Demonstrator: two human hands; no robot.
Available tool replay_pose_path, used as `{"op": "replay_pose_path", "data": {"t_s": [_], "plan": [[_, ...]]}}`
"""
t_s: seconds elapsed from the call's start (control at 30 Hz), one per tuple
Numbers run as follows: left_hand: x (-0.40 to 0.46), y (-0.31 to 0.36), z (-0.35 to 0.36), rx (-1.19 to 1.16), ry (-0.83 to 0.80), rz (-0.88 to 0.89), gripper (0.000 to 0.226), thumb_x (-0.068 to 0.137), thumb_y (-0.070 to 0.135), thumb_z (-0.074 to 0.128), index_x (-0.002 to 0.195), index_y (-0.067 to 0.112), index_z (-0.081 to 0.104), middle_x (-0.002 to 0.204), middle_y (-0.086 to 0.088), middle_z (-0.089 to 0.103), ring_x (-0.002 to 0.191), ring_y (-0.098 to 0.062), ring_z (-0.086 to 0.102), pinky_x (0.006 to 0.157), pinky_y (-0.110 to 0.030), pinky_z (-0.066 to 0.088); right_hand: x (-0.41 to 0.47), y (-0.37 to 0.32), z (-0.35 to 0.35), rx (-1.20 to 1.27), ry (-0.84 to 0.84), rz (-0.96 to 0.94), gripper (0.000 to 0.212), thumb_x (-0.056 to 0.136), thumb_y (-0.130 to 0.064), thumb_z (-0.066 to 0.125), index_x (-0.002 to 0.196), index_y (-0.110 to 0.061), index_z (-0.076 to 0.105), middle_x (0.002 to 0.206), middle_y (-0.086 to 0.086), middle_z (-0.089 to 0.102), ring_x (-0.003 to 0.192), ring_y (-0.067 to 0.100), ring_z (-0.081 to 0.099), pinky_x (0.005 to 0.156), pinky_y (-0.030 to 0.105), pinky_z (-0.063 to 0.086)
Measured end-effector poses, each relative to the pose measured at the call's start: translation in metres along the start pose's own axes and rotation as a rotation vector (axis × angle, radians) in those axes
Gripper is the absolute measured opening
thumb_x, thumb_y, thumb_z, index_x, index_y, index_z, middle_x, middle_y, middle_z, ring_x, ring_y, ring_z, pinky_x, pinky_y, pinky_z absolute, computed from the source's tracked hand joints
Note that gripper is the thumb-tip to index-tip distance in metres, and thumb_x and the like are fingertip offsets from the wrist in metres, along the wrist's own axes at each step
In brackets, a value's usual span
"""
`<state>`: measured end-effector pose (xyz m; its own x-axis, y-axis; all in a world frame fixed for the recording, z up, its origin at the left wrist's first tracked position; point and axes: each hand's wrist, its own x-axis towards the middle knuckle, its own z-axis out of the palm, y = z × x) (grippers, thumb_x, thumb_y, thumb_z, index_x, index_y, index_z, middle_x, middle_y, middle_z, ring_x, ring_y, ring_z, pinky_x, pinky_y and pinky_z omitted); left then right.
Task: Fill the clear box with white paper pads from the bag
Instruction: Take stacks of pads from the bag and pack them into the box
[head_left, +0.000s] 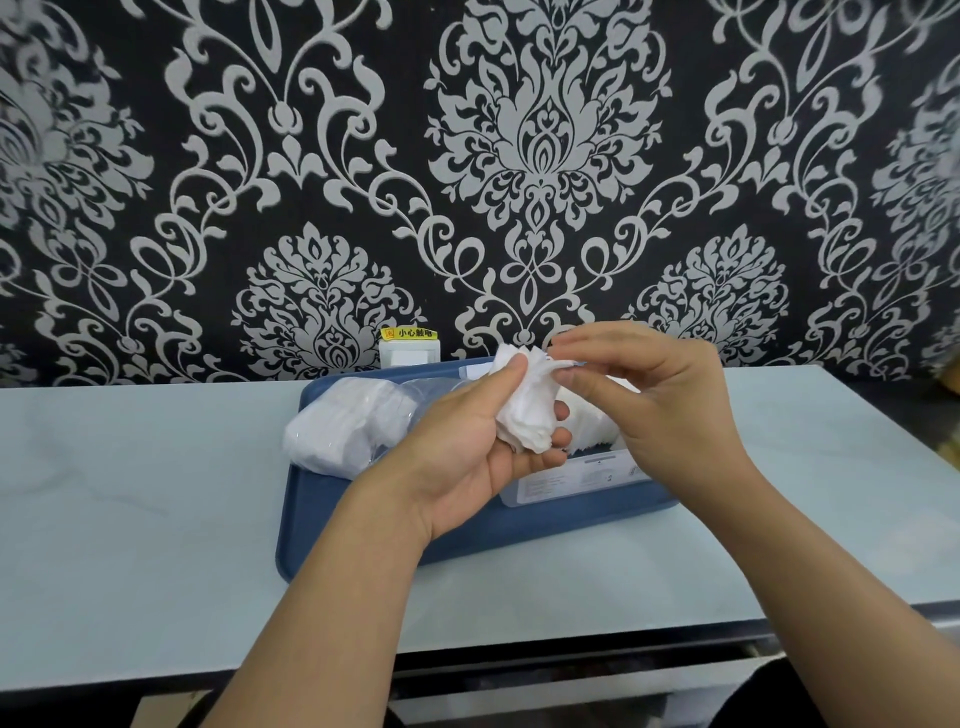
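Both hands, left hand (467, 441) and right hand (660, 395), grasp a bunch of pads (524, 410) directly above the clear box (571, 480), nearer the right hand.

Blue tray (332, 525) sits mid-table, far edge near the wall. Bag of pads (345, 426) fills its back-left corner; clear box (576, 480) takes the right half, pads (597, 423) piled inside. Both hands hover above the box, blocking straight-down access: left hand (467, 441) gripping a wad of pads (524, 410), right hand (660, 395) pinching the wad's top. Tray's front-left floor bare, open from the near side. Pale table (130, 483) free left and right of tray, wide approach lanes. Wall outlet (409, 352) with yellow sticker (408, 333) just behind the tray; patterned wall (519, 156) closes off the back.
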<state>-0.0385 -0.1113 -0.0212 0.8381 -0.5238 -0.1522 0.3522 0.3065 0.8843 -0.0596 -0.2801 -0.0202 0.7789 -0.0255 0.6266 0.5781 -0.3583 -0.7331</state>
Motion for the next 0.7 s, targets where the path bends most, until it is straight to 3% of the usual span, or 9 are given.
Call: {"op": "replay_pose_path", "data": {"t_s": [0.13, 0.3, 0.47, 0.57, 0.7], "plan": [[-0.0012, 0.001, 0.0007, -0.045, -0.015, -0.012, 0.046, 0.104, 0.04, 0.045, 0.122, 0.001, 0.062, 0.088, -0.013, 0.066, 0.07, -0.022, 0.064, 0.062, -0.03, 0.057, 0.0012, -0.0003, -0.0015, 0.011, -0.007, 0.011, 0.023, 0.084, 0.003, 0.074, 0.095, -0.017, 0.078, 0.094, -0.005, 0.077, 0.094, 0.011, 0.072, 0.083, 0.023, 0.056], [-0.0006, 0.0011, -0.0003, -0.072, 0.007, -0.023, 0.05, 0.103, 0.041, 0.045, 0.124, -0.002, 0.061, 0.088, -0.015, 0.068, 0.072, -0.024, 0.067, 0.061, -0.031, 0.059, 0.0033, 0.0006, -0.0046, 0.041, -0.011, 0.046, 0.018, 0.09, 0.003, 0.068, 0.095, -0.014, 0.071, 0.089, 0.0, 0.075, 0.086, 0.011, 0.072, 0.08, 0.022, 0.055], [-0.0038, 0.0035, -0.0024, -0.039, -0.039, -0.091, 0.047, 0.104, 0.043, 0.041, 0.123, 0.007, 0.064, 0.093, -0.016, 0.072, 0.072, -0.025, 0.069, 0.057, -0.03, 0.06, 0.0045, -0.0011, -0.0095, 0.171, -0.12, 0.126, 0.012, 0.091, 0.006, 0.063, 0.101, 0.002, 0.068, 0.094, 0.021, 0.071, 0.086, 0.019, 0.067, 0.08, 0.028, 0.056], [-0.0066, 0.004, -0.0025, 0.014, -0.087, -0.15, 0.048, 0.103, 0.045, 0.042, 0.126, 0.008, 0.063, 0.095, -0.018, 0.071, 0.072, -0.026, 0.071, 0.052, -0.03, 0.059, 0.0046, 0.0011, -0.0073, 0.083, -0.224, 0.131, 0.014, 0.092, 0.004, 0.063, 0.098, -0.006, 0.072, 0.091, 0.014, 0.072, 0.083, 0.02, 0.066, 0.077, 0.03, 0.054], [-0.0066, 0.0034, -0.0015, 0.02, -0.134, -0.162, 0.049, 0.103, 0.046, 0.042, 0.13, 0.01, 0.062, 0.097, -0.02, 0.068, 0.072, -0.027, 0.071, 0.051, -0.029, 0.059, 0.0039, 0.0037, -0.001, 0.018, -0.18, 0.116, 0.019, 0.091, 0.003, 0.066, 0.096, -0.013, 0.075, 0.089, 0.005, 0.074, 0.082, 0.021, 0.068, 0.075, 0.03, 0.056]]}}
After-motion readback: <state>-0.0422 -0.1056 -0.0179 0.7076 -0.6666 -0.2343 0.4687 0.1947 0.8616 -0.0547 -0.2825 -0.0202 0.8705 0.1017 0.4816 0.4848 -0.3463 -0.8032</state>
